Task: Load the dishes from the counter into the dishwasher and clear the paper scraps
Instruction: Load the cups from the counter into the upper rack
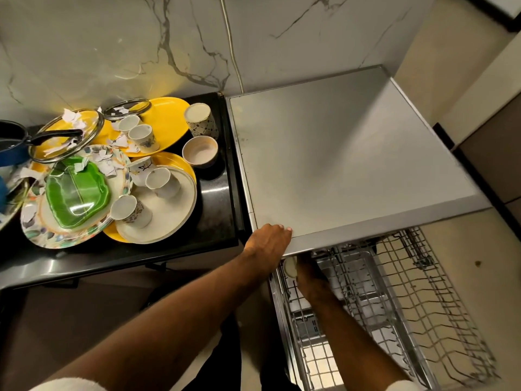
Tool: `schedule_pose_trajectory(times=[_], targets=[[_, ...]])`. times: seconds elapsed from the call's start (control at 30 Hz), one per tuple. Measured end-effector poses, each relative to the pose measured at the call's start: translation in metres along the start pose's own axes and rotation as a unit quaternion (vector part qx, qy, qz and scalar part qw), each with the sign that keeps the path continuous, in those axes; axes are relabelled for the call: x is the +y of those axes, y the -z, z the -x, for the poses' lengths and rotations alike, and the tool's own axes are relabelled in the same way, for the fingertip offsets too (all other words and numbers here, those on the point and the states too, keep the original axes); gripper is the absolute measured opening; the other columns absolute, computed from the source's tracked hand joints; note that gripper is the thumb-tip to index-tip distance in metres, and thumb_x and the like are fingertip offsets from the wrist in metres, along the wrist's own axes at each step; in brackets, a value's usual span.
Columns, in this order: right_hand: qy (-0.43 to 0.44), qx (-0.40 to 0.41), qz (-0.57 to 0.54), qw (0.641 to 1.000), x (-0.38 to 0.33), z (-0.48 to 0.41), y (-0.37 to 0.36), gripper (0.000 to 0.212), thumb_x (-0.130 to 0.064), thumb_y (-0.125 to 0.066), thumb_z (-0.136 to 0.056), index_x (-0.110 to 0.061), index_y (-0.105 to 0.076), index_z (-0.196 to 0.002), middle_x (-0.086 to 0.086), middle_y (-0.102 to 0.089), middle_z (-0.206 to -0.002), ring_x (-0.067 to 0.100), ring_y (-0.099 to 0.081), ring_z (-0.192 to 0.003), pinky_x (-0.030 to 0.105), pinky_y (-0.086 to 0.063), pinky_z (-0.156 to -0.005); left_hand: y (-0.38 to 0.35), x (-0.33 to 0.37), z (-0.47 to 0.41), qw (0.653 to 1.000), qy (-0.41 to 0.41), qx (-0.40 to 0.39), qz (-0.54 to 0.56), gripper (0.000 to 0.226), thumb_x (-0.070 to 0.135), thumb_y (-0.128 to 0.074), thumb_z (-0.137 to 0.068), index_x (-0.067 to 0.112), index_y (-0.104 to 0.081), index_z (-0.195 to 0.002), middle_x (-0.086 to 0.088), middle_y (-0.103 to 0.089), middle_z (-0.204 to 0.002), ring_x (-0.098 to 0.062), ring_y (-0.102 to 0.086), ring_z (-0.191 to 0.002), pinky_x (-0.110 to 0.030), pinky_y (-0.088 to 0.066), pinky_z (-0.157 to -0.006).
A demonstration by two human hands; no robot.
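Dirty dishes are piled on the black counter (217, 198): yellow plates (166, 122), a cream plate (166, 218), a floral plate (36, 230), a green leaf-shaped dish (76, 193), several small cups (162, 179), a bowl (200, 150) and a patterned tumbler (201, 119). Torn paper scraps (72, 117) lie over the plates and lids. The dishwasher's upper wire rack (408, 292) is pulled out. My left hand (269, 241) rests on the front-left corner of the dishwasher top (352, 153). My right hand (310, 275) reaches under that top and holds a white cup (290, 268) at the rack's back-left corner.
A glass lid (67, 136) and a blue pan (11, 145) with a black handle sit at the far left of the pile. A smaller lid (127, 105) leans on the yellow plate. A marble wall stands behind, with a cable (231, 43) running down it.
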State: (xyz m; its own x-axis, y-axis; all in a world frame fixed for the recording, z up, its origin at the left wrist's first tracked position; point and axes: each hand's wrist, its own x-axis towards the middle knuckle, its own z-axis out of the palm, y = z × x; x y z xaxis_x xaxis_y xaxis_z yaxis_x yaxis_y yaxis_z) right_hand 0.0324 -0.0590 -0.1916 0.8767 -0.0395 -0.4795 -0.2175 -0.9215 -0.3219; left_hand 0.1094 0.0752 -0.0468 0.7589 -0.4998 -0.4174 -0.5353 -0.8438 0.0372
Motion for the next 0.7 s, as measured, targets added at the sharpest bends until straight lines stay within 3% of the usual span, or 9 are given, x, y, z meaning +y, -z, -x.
schedule_pose_trajectory(times=[0.03,0.13,0.23,0.3,0.53,0.6,0.7], targets=[[0.005,0.01,0.004,1.0,0.0,0.004,0.001,0.037,-0.024,-0.035,-0.109,-0.025,-0.042,-0.145,0.015,-0.058,-0.139,0.024,-0.064,-0.107,0.025,-0.052,-0.082,0.002,0.0,0.002,1.0,0.001,-0.002,0.007,0.077,0.007,-0.079,-0.082,0.013,-0.038,-0.147,-0.009,-0.052,-0.142,-0.028,-0.056,-0.122,-0.043,-0.052,-0.103],[-0.012,0.04,-0.005,0.999,0.008,0.003,0.008,0.045,-0.021,-0.055,-0.102,-0.015,-0.043,-0.145,0.011,-0.066,-0.122,0.024,-0.07,-0.099,0.034,-0.06,-0.081,0.006,0.0,0.007,1.0,0.005,-0.002,0.013,0.077,0.008,-0.077,-0.085,0.016,-0.036,-0.15,-0.008,-0.05,-0.145,-0.028,-0.055,-0.124,-0.042,-0.051,-0.103],[0.002,0.015,-0.016,1.0,-0.008,0.029,0.042,0.022,-0.028,-0.06,-0.1,-0.017,-0.065,-0.119,0.005,-0.071,-0.106,0.023,-0.07,-0.096,0.033,-0.059,-0.083,0.007,-0.001,0.012,0.999,-0.002,0.029,0.023,0.075,0.011,-0.07,-0.092,0.017,-0.031,-0.155,-0.007,-0.046,-0.152,-0.027,-0.052,-0.13,-0.039,-0.044,-0.107],[0.029,0.017,-0.031,0.999,-0.017,0.048,0.061,0.017,-0.034,-0.059,-0.1,-0.023,-0.069,-0.108,0.0,-0.071,-0.097,0.018,-0.068,-0.089,0.033,-0.058,-0.081,0.01,-0.002,0.015,0.999,-0.008,0.039,0.031,0.075,0.01,-0.066,-0.095,0.017,-0.026,-0.159,-0.007,-0.04,-0.158,-0.027,-0.048,-0.136,-0.038,-0.039,-0.113],[0.143,0.092,-0.069,0.983,-0.046,0.096,0.101,0.02,-0.044,-0.052,-0.103,-0.032,-0.059,-0.117,-0.008,-0.069,-0.082,0.012,-0.065,-0.073,0.03,-0.054,-0.068,-0.002,-0.017,0.03,0.991,-0.033,0.048,0.117,0.072,0.009,-0.064,-0.097,0.02,-0.03,-0.159,-0.006,-0.027,-0.166,-0.026,-0.036,-0.148,-0.04,-0.03,-0.122],[0.166,0.115,-0.08,0.976,-0.054,0.096,0.111,0.019,-0.04,-0.055,-0.102,-0.03,-0.06,-0.118,-0.009,-0.069,-0.084,0.01,-0.064,-0.073,0.023,-0.046,-0.064,-0.007,-0.02,0.04,0.99,-0.05,0.047,0.126,0.061,0.016,-0.062,-0.099,0.018,-0.037,-0.155,-0.009,-0.031,-0.163,-0.028,-0.038,-0.147,-0.041,-0.033,-0.122],[0.194,0.125,-0.101,0.968,-0.067,0.089,0.121,0.02,-0.042,-0.055,-0.103,-0.031,-0.062,-0.118,-0.013,-0.068,-0.085,0.004,-0.062,-0.071,0.016,-0.046,-0.063,-0.022,-0.034,0.053,0.986,-0.033,0.054,0.152,0.069,0.019,-0.068,-0.094,0.025,-0.035,-0.154,-0.006,-0.032,-0.162,-0.028,-0.04,-0.145,-0.043,-0.039,-0.118]])
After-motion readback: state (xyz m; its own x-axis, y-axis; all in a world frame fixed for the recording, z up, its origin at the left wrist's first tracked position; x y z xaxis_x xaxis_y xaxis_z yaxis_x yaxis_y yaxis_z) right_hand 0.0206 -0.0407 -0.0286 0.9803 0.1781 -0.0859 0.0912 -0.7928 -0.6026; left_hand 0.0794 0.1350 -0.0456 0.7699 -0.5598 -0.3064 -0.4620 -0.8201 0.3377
